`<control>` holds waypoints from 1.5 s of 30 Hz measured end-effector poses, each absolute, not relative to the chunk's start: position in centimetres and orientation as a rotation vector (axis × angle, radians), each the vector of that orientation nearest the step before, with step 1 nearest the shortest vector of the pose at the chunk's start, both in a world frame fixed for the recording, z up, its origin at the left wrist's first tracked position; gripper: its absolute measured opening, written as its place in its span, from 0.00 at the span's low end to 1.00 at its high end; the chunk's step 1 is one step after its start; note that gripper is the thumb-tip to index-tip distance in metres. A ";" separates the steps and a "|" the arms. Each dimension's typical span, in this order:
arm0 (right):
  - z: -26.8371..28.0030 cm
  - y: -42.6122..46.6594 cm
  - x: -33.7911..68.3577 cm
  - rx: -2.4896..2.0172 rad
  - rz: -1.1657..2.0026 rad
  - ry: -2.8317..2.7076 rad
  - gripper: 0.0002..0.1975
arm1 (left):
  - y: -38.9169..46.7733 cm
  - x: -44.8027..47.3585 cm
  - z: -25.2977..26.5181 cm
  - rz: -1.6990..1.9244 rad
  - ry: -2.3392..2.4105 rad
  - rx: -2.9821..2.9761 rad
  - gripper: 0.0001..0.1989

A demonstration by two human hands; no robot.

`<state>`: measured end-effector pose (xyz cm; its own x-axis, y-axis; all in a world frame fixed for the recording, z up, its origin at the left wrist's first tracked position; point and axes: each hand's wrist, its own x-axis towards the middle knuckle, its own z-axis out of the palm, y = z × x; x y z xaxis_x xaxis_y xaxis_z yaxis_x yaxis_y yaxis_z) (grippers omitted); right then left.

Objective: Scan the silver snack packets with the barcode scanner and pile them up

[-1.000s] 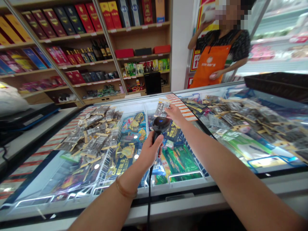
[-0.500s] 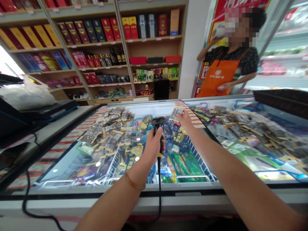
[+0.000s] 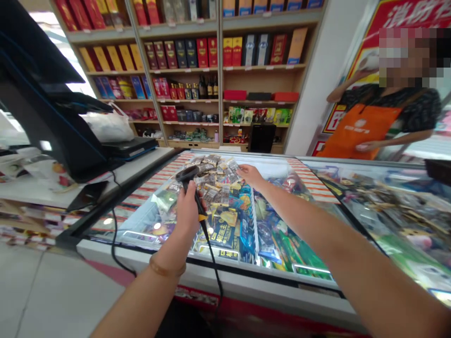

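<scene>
My left hand point(image 3: 187, 211) is wrapped round the handle of a black barcode scanner point(image 3: 188, 174), whose cord runs down over the front edge. Its head is above the left side of a pile of small clear packets point(image 3: 213, 193) with tan strips, on the glass top of a chest freezer point(image 3: 136, 225). Pinched in the fingers of my right hand point(image 3: 251, 175) is one such small packet point(image 3: 231, 169), at the right edge of the pile. Through the glass show blue and yellow bags point(image 3: 221, 230) and green packages point(image 3: 292, 246).
At the left, a counter carries a black checkout terminal point(image 3: 75, 136) and a white plastic bag point(image 3: 111, 126). A second freezer with more packets point(image 3: 405, 202) stands right. Behind it a person in an orange apron point(image 3: 362, 126) stands near shelves of boxed bottles point(image 3: 181, 54).
My view has turned left. My right hand has carried the small packet left to the pile's edge. The scanner in my left hand has shifted left too, over the pile.
</scene>
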<state>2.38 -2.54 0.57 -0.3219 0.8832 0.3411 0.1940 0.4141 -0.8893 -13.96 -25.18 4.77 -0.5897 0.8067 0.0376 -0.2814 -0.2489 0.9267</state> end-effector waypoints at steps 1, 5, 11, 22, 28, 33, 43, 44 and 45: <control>0.9 -2.7 0.1 -0.942 0.994 -1.788 0.15 | -25.5 -14.7 4.8 1.927 1.270 0.676 0.25; 1.4 -3.3 -6.2 -1.016 1.069 -1.803 0.15 | -26.5 -16.7 4.6 1.972 1.275 0.644 0.25; 0.1 -3.2 -4.7 -1.059 0.902 -1.783 0.14 | -26.5 -15.5 4.6 1.920 1.270 0.656 0.25; -2.9 -4.2 21.2 -1.387 0.434 -1.725 0.15 | -21.2 -1.1 4.3 1.608 1.073 0.852 0.25; -2.1 -7.6 38.1 -1.753 0.043 -1.634 0.14 | -19.4 5.5 3.0 1.463 1.004 0.986 0.26; -0.7 -10.8 45.8 -2.232 -0.102 -1.645 0.12 | -19.6 5.9 0.7 1.367 1.011 1.090 0.27; 2.0 -11.6 42.5 -2.508 -0.318 -1.775 0.11 | -19.7 4.6 0.3 1.365 1.067 1.080 0.28; 2.7 -11.3 41.5 -2.473 -0.346 -1.784 0.11 | -19.8 4.6 0.4 1.372 1.066 1.077 0.28; 3.3 -11.0 40.2 -2.423 -0.365 -1.794 0.12 | -19.8 4.6 0.4 1.380 1.064 1.073 0.28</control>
<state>40.19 -10.96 3.31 0.2748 0.9275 0.2533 0.9527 -0.2982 0.0584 4.63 -19.82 0.38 -0.0571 0.9969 0.0532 -0.2023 -0.0637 0.9773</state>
